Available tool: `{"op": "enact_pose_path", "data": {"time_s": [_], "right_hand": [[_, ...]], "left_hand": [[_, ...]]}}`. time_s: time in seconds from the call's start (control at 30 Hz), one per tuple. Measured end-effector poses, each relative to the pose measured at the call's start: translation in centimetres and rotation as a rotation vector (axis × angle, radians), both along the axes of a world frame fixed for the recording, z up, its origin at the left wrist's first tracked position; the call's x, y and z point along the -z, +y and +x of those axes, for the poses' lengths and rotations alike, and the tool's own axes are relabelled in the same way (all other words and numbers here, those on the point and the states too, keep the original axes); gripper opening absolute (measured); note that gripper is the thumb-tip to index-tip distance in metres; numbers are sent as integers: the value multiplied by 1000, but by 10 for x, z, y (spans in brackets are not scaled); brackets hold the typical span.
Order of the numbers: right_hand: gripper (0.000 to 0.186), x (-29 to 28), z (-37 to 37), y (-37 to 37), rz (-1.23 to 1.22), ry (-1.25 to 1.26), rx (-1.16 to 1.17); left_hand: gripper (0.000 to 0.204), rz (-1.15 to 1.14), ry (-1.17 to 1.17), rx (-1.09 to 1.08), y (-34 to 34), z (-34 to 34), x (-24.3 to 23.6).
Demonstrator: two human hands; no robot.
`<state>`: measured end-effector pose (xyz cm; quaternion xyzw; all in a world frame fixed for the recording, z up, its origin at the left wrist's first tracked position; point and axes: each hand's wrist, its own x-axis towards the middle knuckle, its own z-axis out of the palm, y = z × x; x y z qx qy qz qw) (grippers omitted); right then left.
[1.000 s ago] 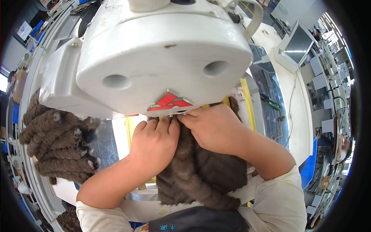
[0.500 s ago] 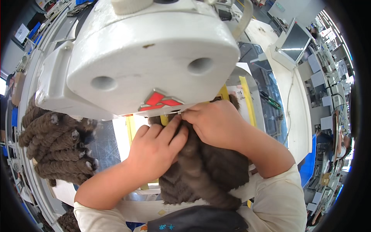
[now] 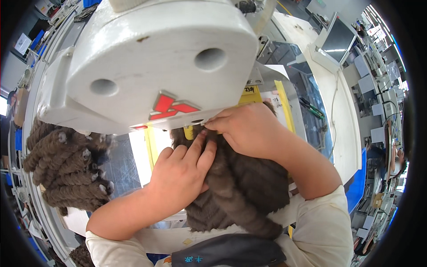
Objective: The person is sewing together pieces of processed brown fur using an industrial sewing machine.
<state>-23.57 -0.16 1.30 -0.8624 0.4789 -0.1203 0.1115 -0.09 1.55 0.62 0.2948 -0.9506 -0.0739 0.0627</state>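
Note:
A dark brown plush fabric piece [image 3: 260,180] lies under the white sewing machine head [image 3: 155,58] and hangs toward my lap, with a long fold down its middle. My left hand [image 3: 180,171] is on its left side, thumb and index finger closed on the fold close to the machine. Opposite it, my right hand [image 3: 249,129] pinches the upper edge, its fingertips almost meeting the left index finger. The stitching spot is largely hidden by the machine head and my fingers. A yellow part [image 3: 189,132] shows just beside the left fingertips.
Several rolled brown plush pieces [image 3: 66,171] are heaped at the left. Yellow strips [image 3: 284,107] edge the work surface. Green-handled tools [image 3: 311,108] lie to the right, before a monitor [image 3: 338,42]. A blue bin [image 3: 356,182] stands beyond my right arm.
The machine head appears slightly farther left and higher as the view shifts. My right hand sits a little higher in the picture; both hands stay on the plush fabric.

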Motion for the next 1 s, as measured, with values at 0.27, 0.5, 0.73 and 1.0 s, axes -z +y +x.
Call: {"op": "enact_pose_path", "data": {"time_s": [0.27, 0.5, 0.73, 1.0], "right_hand": [[29, -6, 1, -3, 75, -82, 46], [30, -1, 3, -12, 55, -113, 94], [29, -2, 3, -19, 96, -128, 164], [23, 22, -10, -34, -59, -131, 174]], "left_hand": [[101, 4, -42, 1, 4, -2, -4], [103, 41, -10, -15, 0, -1, -2], [95, 13, 68, -13, -3, 1, 3], [95, 53, 141, -28, -15, 1, 11]]}}
